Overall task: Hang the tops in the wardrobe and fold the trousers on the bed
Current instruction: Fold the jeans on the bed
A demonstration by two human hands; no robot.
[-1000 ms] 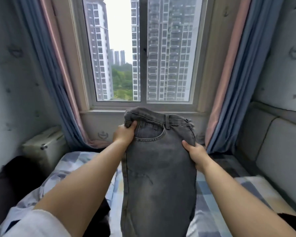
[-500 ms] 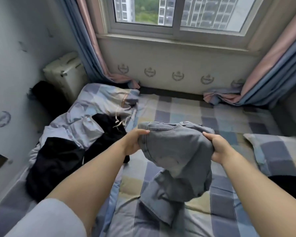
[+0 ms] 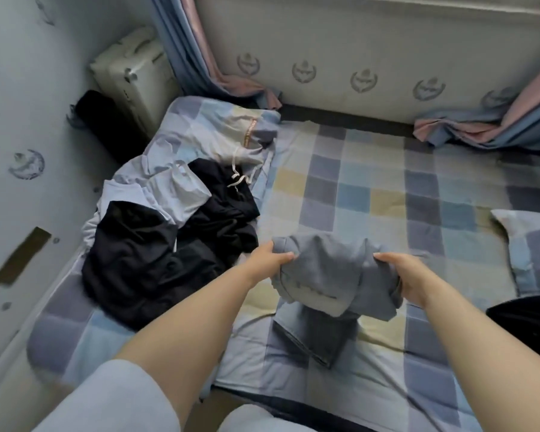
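Over beyond the left hand (image 3: 267,258) lies the heap of dark and pale clothes (image 3: 169,244), well out to that side and not yet touched. The left hand itself pinches one end of the grey jeans (image 3: 328,275), thumb on top and fingers curled under the bunched denim. Between the hands the jeans span straight across, so the held section runs side to side, while the loose remainder drops from the middle and lies on the checked bed (image 3: 371,188) just below the hands, pointing back towards the person. On the far side the right hand (image 3: 406,275) grips the other end the same way, fingers wrapped round the fabric. Both hands sit level and about equally near the cloth; neither has the advantage. The call here, I'd say, is that the fold is part made: the upper layer hangs above the lower leg section, nearly over it but skewed a little to the right. Laying it down squarely looks to turn on bringing both hands down together towards the body. Beyond the right hand, a pillow (image 3: 533,244) sits near the bed's edge.
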